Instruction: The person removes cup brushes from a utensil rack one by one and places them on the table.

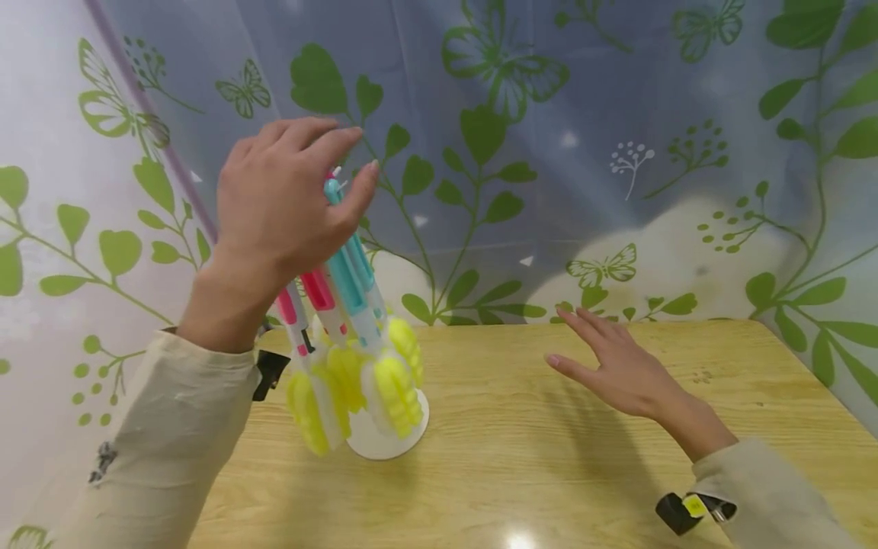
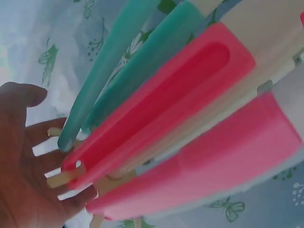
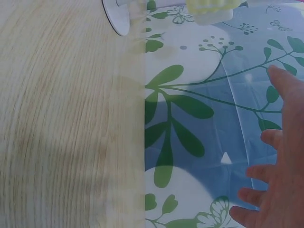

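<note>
A curtain (image 1: 658, 183) printed with green leaves and butterflies fills the background, in deep shade across its middle and pale at the sides. In front of it is a wood-grain table (image 1: 494, 457); its back edge meets the fabric and its right edge runs off at a slant beyond the person's right arm, while the left edge is partly covered by the left sleeve (image 1: 165, 427). The brushes (image 1: 353, 286), at least two with pink handles and two with teal, cluster toward the table's left side. They seem to hang by their handle ends, probably so the yellow sponge heads (image 1: 346, 374) dangle freely below. The left hand (image 1: 288, 183) arches over the top of the cluster, thumb apart from the spread fingers; whether the palm touches anything I cannot tell. The right hand (image 1: 617, 366) hovers over the wood near the back edge, fingers extended, holding nothing, with a good stretch of tabletop between it and the brushes. Below the heads, a round white base (image 1: 386, 448) appears to lie flat on the wood, presumably wide to steady the load above. A black device (image 1: 679, 512) sits at the right cuff. Smallest are the pale pegs (image 2: 66, 178) at the handle ends, one apparently through a pink handle's hole; sideways space on the left is tighter than toward the right.
</note>
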### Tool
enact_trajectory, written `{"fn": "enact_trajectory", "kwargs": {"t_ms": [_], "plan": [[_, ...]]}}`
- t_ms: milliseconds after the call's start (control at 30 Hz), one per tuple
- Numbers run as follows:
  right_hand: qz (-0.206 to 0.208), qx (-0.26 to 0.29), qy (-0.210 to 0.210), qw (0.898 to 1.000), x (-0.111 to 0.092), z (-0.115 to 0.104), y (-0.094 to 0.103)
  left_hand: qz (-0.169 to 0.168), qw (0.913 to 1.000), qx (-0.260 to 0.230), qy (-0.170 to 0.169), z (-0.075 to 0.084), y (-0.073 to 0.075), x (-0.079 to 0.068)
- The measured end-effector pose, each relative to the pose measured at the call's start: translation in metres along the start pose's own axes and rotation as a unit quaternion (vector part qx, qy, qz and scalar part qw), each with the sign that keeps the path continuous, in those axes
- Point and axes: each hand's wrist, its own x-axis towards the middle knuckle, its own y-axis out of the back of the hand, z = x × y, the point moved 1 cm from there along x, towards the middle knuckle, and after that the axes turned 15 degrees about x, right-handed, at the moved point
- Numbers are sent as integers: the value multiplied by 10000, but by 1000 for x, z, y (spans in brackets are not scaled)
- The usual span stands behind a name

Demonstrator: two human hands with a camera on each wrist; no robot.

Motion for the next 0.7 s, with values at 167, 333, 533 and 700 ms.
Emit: {"fn": "enact_trajectory", "kwargs": {"t_ms": [167, 333, 533, 700], "plan": [[-2, 5, -45, 10000, 1, 2, -4, -15, 9995, -105, 290, -13, -2, -6], [-9, 67, -76, 9999, 1, 6, -9, 708, 9968, -253, 268, -21, -13, -16], [-11, 109, -42, 9999, 0, 10, -15, 1187, 9914, -344, 424, -24, -23, -27], [-20, 147, -62, 9999, 1, 11, -20, 1859, 9805, -455, 449, -20, -30, -32]]}}
